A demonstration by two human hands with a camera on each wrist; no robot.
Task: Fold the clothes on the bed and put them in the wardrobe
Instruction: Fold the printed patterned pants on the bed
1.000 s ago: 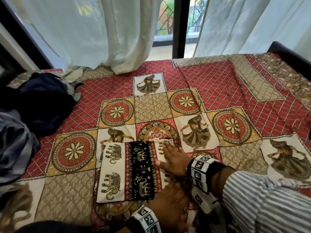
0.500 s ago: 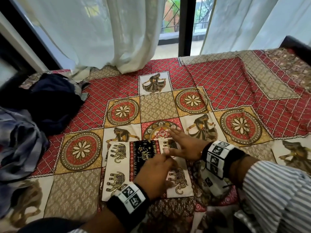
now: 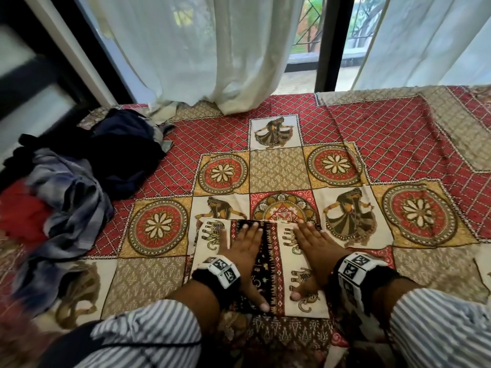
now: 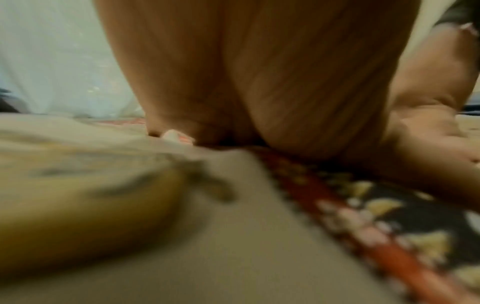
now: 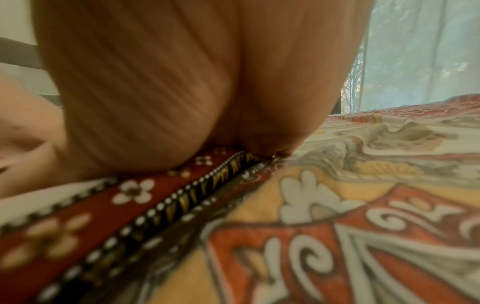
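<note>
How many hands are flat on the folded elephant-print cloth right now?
2. The left hand lies on the dark centre band of the folded cloth; the right hand lies on the cream panel beside it. Neither is hidden.

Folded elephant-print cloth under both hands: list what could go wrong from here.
1. The folded cream, black and red elephant-print cloth is only pressed flat by the left hand and right hand; lifting it carelessly may undo the fold.
2. It resembles the patterned red bedspread, so bedspread fabric could get gripped too.
</note>
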